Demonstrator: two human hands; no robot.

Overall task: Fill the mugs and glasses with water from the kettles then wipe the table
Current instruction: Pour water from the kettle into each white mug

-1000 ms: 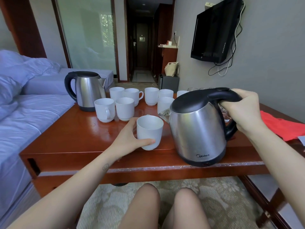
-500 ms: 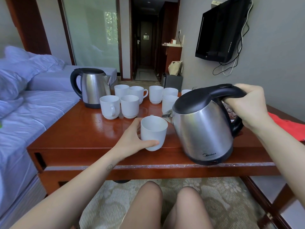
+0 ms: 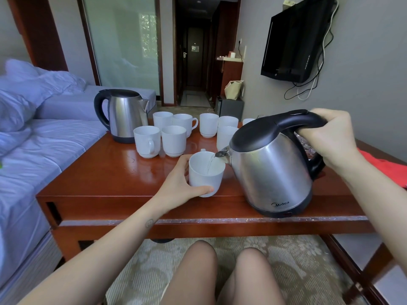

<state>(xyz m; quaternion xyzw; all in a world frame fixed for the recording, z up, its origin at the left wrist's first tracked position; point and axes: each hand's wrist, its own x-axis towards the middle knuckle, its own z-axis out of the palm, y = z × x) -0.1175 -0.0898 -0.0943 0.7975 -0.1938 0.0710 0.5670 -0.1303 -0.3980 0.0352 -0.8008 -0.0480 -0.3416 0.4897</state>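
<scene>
White mug upright near the front edge of the wooden surface, a little left of centre in the head view. Gripped low on its side by the left hand, thumb laid across the lower front and fingers curled round the far side, clamped on the mug. Mug's handle turned away, only just showing behind the rim.

Steel kettle just right of the mug, tilted toward it, spout over the mug's rim. Thin stream of water running from spout into mug. Black handle wrapped by the right hand, fingers closed tight around the top of it, thumb side hidden.

Farther back on the surface, other white mugs standing upright in a loose cluster, well apart from the held one. Second kettle upright at the back left corner, just beside that cluster, lid down, spout facing right. Clear glasses mostly hidden behind the tilted kettle's handle; number impossible to tell. Red cloth lying at the right edge of the surface, past the right wrist.

Bed with pale blue sheets along the left side. Black television on the right wall, cables hanging below. Bare knees and patterned carpet at the bottom.
</scene>
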